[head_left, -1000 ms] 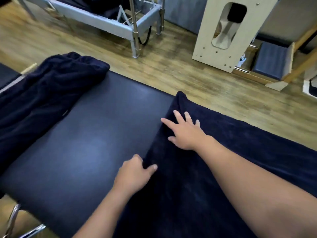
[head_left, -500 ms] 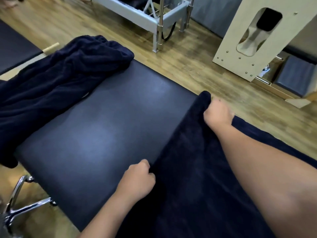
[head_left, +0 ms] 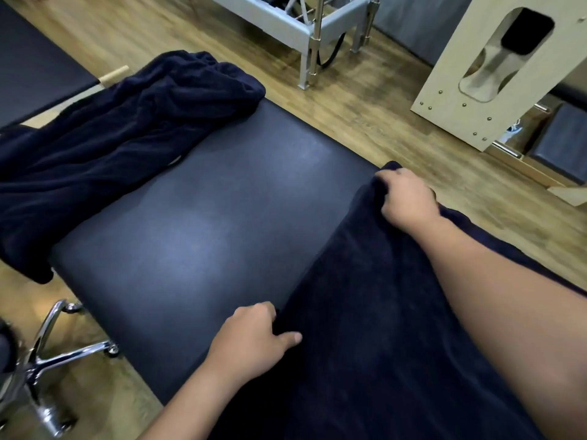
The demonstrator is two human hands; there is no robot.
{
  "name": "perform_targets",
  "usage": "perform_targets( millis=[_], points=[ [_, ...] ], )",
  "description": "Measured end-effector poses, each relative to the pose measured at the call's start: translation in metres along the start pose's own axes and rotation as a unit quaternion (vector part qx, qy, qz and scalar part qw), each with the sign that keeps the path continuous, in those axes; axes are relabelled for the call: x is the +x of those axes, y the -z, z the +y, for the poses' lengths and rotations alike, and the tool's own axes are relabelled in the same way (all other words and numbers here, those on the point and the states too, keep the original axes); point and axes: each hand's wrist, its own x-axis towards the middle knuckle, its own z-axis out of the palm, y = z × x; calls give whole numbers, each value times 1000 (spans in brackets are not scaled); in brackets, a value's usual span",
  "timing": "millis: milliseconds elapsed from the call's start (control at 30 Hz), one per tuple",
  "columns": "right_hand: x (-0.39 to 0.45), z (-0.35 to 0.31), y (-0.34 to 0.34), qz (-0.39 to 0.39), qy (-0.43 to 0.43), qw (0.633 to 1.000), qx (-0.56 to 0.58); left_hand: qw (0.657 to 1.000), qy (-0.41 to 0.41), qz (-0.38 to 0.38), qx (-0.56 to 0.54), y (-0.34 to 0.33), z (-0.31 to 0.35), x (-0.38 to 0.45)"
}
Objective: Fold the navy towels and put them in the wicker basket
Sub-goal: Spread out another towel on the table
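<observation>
On the dark padded table [head_left: 197,223], the left hand [head_left: 251,338] and right hand [head_left: 405,198] each pinch the flat navy towel's [head_left: 381,328] edge.

a dark padded table [head_left: 197,223] fills the middle of a room with a wood-plank floor [head_left: 359,100], its matte top catching a soft sheen of overhead light. beyond it stands a grey metal frame [head_left: 298,30] on steel legs, beside a pale wooden panel [head_left: 495,74] studded with rivets and cut with an oblong opening. a chrome chair base [head_left: 47,360] on castors sits at lower left; a second dark padded surface [head_left: 35,68] lies at upper left.
</observation>
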Motion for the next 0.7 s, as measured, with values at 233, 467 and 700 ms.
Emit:
perform_targets(
  millis=[233, 467, 700],
  points=[
    [-39, -31, -19, -26, 15, 996, -89, 996, -3, -44, -75, -3, -11, -20],
    [-119, -47, -26, -110, 98, 988, 55, 998, 24, 57, 14, -12, -29, -34],
    [-296, -35, -59, -108, 70, 990, 53, 933, -267, 119, 212, -79, 7, -92]
  ],
)
